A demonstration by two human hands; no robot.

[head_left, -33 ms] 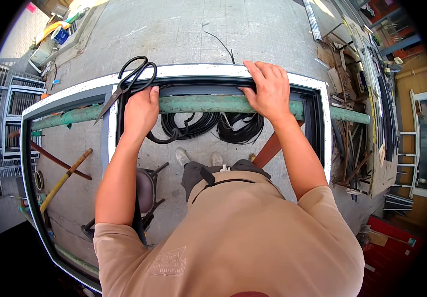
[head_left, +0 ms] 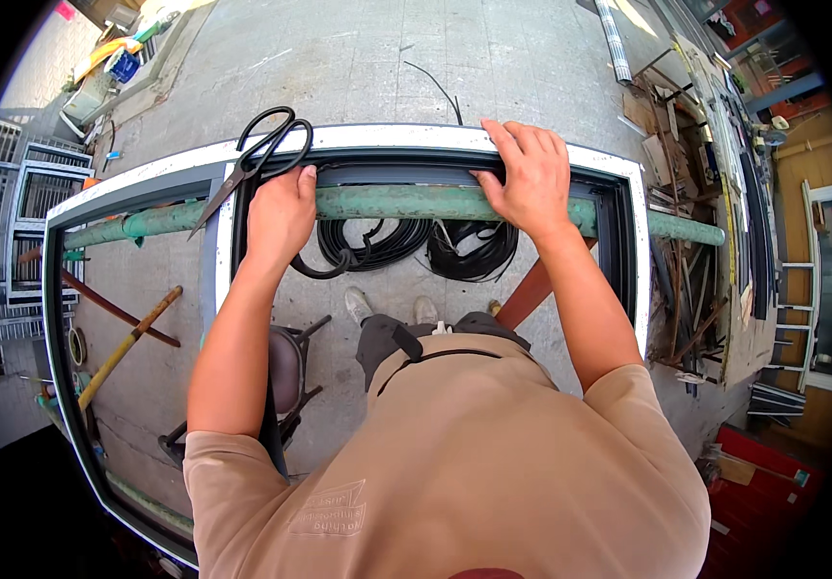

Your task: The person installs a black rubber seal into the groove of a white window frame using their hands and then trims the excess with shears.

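A white and grey window frame [head_left: 396,138] lies flat across a green pipe [head_left: 406,203]. My left hand [head_left: 279,214] is curled at the inner left corner of the frame's far rail, closed on a black rubber strip [head_left: 339,265] that loops down to the floor. My right hand [head_left: 530,174] lies with fingers spread on the far rail, its thumb against the dark channel [head_left: 392,176] under the rail. Black scissors [head_left: 259,154] rest on the frame's corner, just beyond my left hand.
Coils of black rubber strip [head_left: 464,246] lie on the concrete floor inside the frame. A stool [head_left: 286,362] stands by my left leg. Metal grilles [head_left: 11,222] are stacked at the left, profiles and scrap [head_left: 695,193] at the right, and a wooden-handled tool [head_left: 126,345] lies on the floor.
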